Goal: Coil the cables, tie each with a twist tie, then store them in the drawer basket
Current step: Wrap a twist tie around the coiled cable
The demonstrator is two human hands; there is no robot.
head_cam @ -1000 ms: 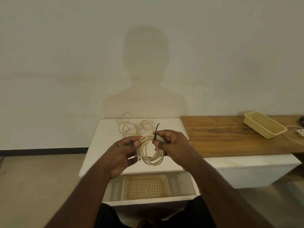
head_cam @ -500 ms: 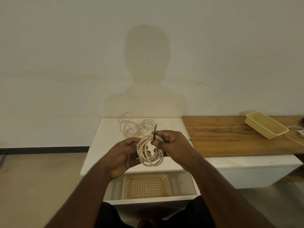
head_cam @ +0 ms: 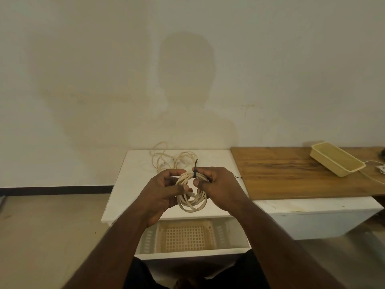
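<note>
A cream cable wound into a coil (head_cam: 192,200) hangs between my hands above the white cabinet top (head_cam: 129,184). My left hand (head_cam: 164,195) pinches the coil's left side. My right hand (head_cam: 218,186) grips the coil's top right and pinches a black twist tie (head_cam: 195,168) that stands up from the coil. A second cream cable (head_cam: 173,160) lies loose and tangled at the back of the cabinet top. Below my hands the drawer is open, and a cream lattice basket (head_cam: 185,236) sits in it with nothing inside.
To the right is a wooden table top (head_cam: 291,172) with a cream plastic tray (head_cam: 335,162) and a white cord with a plug (head_cam: 381,174) at its far end. A short black tie (head_cam: 237,177) lies on the wood's left edge. A wall stands behind.
The coil has turned slightly in my hands and sits a little lower. My left fingers have shifted along the coil's left side. The twist tie stays upright in my right hand.
</note>
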